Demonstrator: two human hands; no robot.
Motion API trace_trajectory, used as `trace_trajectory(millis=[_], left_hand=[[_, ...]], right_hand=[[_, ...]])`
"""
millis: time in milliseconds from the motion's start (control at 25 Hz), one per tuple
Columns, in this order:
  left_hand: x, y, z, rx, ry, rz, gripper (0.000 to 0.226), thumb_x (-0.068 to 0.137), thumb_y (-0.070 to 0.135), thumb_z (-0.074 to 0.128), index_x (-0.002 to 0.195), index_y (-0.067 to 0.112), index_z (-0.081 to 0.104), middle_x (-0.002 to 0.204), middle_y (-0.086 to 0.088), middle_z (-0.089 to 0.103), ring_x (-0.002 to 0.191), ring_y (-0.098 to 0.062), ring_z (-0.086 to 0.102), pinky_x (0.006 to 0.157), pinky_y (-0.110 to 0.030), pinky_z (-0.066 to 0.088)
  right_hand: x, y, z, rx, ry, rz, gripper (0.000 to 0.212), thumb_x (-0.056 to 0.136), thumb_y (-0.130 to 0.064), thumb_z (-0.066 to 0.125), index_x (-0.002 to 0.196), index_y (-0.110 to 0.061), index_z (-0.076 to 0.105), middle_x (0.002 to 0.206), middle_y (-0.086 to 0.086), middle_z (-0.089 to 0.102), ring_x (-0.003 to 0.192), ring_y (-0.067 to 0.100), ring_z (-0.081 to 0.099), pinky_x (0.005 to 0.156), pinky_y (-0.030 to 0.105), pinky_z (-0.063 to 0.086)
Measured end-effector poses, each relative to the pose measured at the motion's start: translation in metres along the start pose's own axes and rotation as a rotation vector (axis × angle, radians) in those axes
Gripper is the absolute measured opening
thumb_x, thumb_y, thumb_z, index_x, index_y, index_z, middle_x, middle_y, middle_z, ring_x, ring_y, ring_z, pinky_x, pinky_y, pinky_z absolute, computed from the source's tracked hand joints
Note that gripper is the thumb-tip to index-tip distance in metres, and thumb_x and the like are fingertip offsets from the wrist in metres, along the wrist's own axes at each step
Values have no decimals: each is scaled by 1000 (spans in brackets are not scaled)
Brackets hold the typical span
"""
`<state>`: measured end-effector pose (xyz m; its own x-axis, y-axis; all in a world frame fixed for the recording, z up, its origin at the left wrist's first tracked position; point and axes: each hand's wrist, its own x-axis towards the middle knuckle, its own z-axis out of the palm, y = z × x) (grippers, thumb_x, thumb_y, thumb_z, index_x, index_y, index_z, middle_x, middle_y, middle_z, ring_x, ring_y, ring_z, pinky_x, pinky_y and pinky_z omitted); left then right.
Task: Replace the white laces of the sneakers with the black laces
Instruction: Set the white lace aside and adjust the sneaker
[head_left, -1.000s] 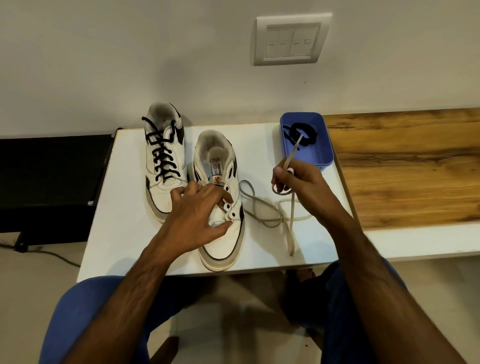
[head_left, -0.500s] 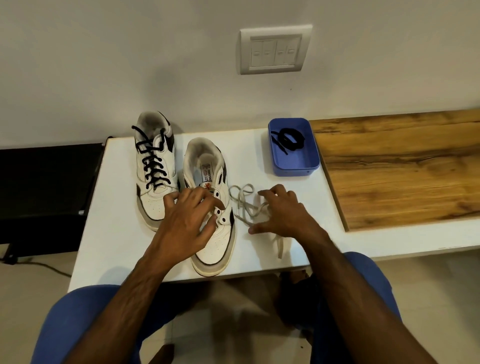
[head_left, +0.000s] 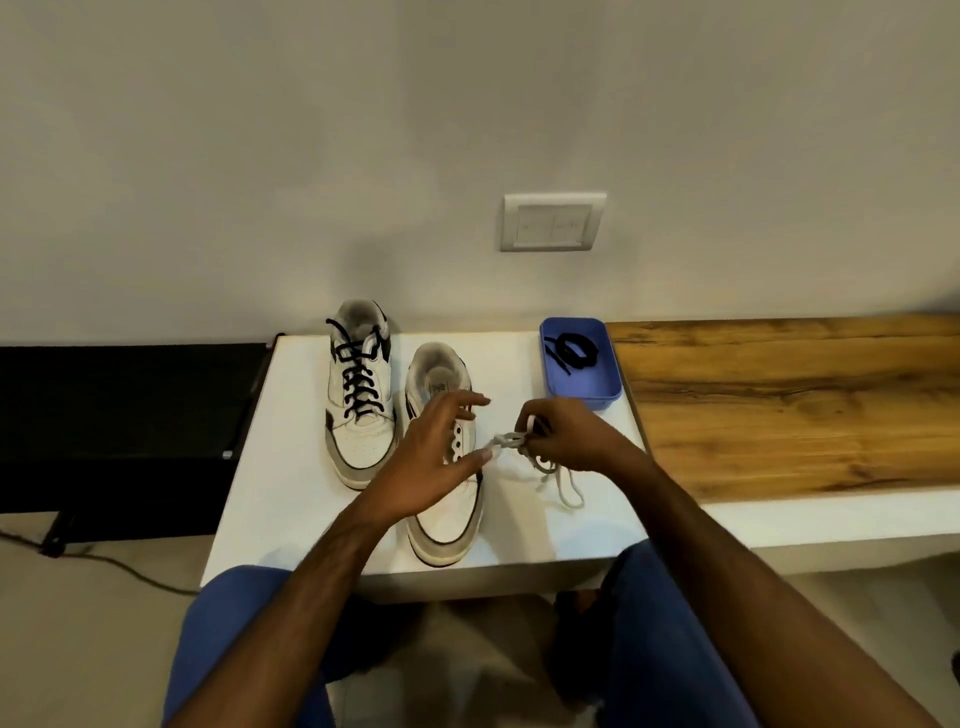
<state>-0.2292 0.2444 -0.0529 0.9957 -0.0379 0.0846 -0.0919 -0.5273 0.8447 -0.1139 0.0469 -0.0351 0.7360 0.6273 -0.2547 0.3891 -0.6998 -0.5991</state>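
Note:
Two white sneakers stand on the white table (head_left: 291, 467). The left sneaker (head_left: 359, 415) carries black laces. The right sneaker (head_left: 447, 514) has bare eyelets. The loose white lace (head_left: 563, 486) lies bunched to the right of it. My right hand (head_left: 571, 436) grips a bundle of that lace just above the table. My left hand (head_left: 441, 452) hovers over the right sneaker with fingers spread, thumb tip touching the lace bundle. A coiled black lace (head_left: 571, 348) lies in the blue tray (head_left: 597, 395).
A wooden board (head_left: 795, 405) covers the bench to the right of the tray. A wall switch plate (head_left: 553, 222) is above the table. A black unit (head_left: 124, 431) stands left of the table, with a cable on the floor. My blue-clad knees are under the table's front edge.
My right hand gathered the white lace off the table and now holds it bunched. My left hand lifted off the right sneaker and opened toward the bundle. The camera tilted upward.

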Motion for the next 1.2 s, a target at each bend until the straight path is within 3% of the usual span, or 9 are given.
trace_trajectory(millis=[120,240,400,520,640,760,920,1000,1200], left_hand=[[18,49,-27,-383,-3,-128,82,77,32,86,144,36,38,142,10,53,131,-6,53,102,-28,48],[18,92,-65,-523,-10,-104,73,76,21,82,139,25,45,121,3,69,119,-18,64,96,-31,54],[-8,138,-135,-474,-31,-14,16,98,13,59,112,7,63,93,-12,72,86,-23,70,77,-32,52],[-40,144,-198,-309,36,-76,19,103,18,51,102,9,67,64,-2,49,59,-14,46,61,-26,41],[-100,133,-258,-274,227,-144,20,105,18,46,95,11,61,65,4,40,60,-12,33,58,-28,32],[-171,118,-295,-254,532,-155,16,103,22,47,95,15,59,81,3,56,70,-12,50,68,-32,40],[-257,98,-305,-521,946,-95,27,91,23,49,96,17,74,113,-10,72,108,-23,66,90,-35,54],[-304,83,-301,-703,1091,-110,31,96,16,44,76,13,68,98,-17,72,93,-28,70,72,-35,59],[-412,17,-289,-697,1406,-354,23,101,13,43,77,17,44,59,2,40,51,-11,41,51,-27,39]], right_hand=[[-19,-68,-58,260,-10,-184,10,89,1,66,96,-7,66,71,-4,65,65,10,63,62,24,52],[-29,-142,-95,436,31,-395,9,90,1,65,98,-3,67,78,7,67,72,16,61,66,29,48],[-38,-233,-113,575,51,-540,19,90,-8,70,106,0,63,92,20,71,80,27,67,64,36,51],[-34,-281,-108,505,103,-546,15,91,-5,63,105,-8,60,92,19,70,78,29,64,63,43,50],[-29,-329,-79,381,136,-537,17,91,-4,58,103,-17,60,98,11,68,80,19,66,71,39,53],[-24,-383,-17,358,-8,-553,18,95,-3,57,107,-16,62,99,10,64,76,18,70,71,33,61],[-35,-458,93,393,-276,-571,18,93,0,56,99,-15,64,95,11,69,90,30,72,85,46,61],[-45,-489,156,489,-470,-525,22,93,4,55,103,-12,67,99,12,69,92,26,70,92,46,59],[-56,-505,276,493,-859,-250,19,95,-12,68,113,-8,64,102,9,66,91,16,65,89,32,57]])
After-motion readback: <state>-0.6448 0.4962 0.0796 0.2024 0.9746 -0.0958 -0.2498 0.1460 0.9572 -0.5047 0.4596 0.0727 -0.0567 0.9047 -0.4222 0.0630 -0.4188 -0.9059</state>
